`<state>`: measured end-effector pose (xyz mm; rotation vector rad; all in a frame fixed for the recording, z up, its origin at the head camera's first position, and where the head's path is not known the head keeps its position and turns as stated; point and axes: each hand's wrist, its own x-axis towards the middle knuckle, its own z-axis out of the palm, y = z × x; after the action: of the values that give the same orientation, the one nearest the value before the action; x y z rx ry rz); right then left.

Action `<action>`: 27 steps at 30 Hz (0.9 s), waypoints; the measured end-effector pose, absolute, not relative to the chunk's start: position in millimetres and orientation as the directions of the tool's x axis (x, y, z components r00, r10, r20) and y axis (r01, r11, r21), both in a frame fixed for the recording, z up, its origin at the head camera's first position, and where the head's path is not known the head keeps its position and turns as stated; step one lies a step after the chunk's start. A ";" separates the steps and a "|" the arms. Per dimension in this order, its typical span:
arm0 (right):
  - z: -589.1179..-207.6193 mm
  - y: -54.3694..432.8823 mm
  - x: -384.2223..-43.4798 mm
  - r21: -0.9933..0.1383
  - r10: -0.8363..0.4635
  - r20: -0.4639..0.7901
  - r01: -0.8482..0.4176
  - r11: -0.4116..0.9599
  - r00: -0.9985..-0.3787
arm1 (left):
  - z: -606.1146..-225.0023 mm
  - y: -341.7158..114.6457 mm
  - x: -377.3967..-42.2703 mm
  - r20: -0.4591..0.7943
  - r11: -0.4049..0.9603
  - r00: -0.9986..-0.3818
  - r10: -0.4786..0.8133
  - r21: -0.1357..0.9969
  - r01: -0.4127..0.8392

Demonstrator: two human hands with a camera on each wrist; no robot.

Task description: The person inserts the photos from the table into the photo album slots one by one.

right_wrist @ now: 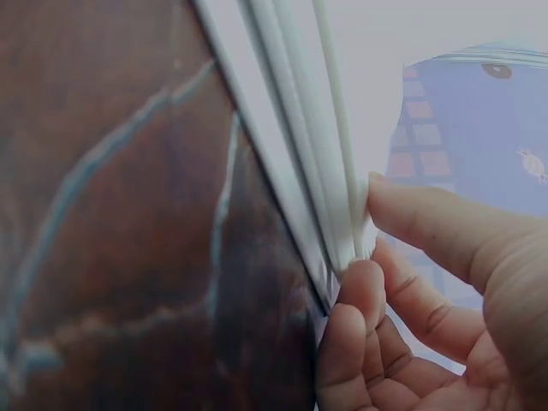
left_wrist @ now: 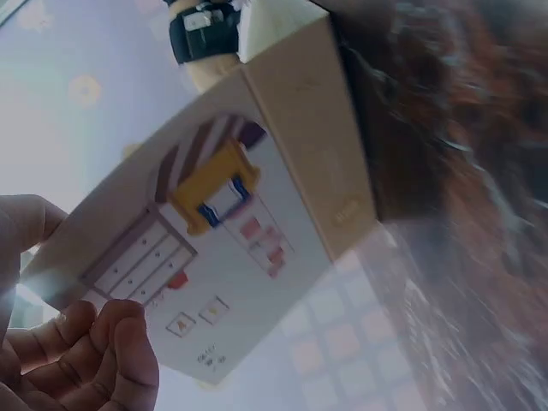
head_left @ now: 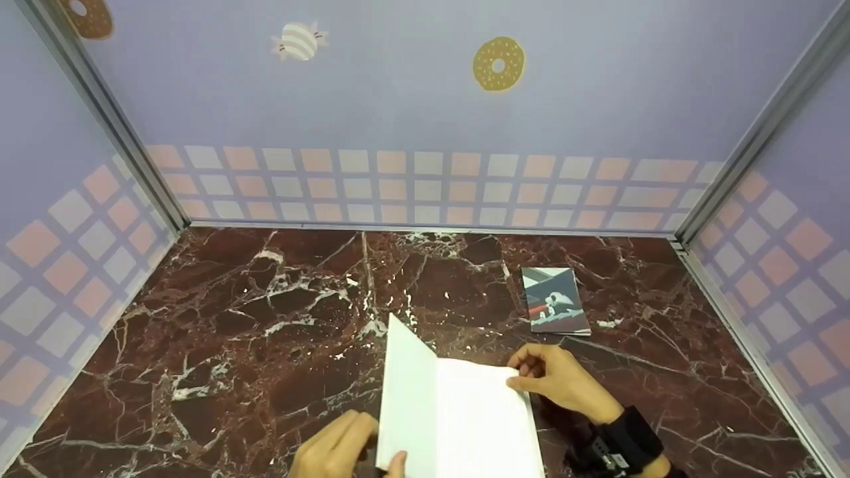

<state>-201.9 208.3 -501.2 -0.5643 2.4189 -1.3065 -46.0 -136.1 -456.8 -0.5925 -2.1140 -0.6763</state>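
A notebook (head_left: 483, 415) lies spread at the bottom middle of the head view, with blank white pages and its left cover (head_left: 410, 398) raised at a slant. My left hand (head_left: 334, 443) holds that cover near its lower left edge, thumb on the inner side and fingers behind. In the left wrist view the outside of the cover (left_wrist: 265, 304) shows a printed room with a window and drawers. With thumb and fingers my right hand (head_left: 564, 380) pinches the notebook's right edge near the top corner. The page edges (right_wrist: 295, 128) appear as layers in the right wrist view.
Behind my right hand, a small booklet (head_left: 554, 302) with a dark blue illustrated cover rests on the dark red marbled table (head_left: 265, 345). Purple patterned panels (head_left: 398, 99) wall off the back and both sides. A black band (head_left: 627, 441) circles my right wrist.
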 end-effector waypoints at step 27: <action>-503.2 208.3 -202.0 -0.831 -0.474 -0.091 -0.195 0.521 -0.876 | -559.7 -188.9 -41.6 0.102 0.939 -0.990 -0.098 0.340 -0.058</action>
<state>-202.0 208.3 -503.2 -0.5582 2.4582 -1.2865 -41.6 -188.9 -559.7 0.1195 -2.9776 -0.5164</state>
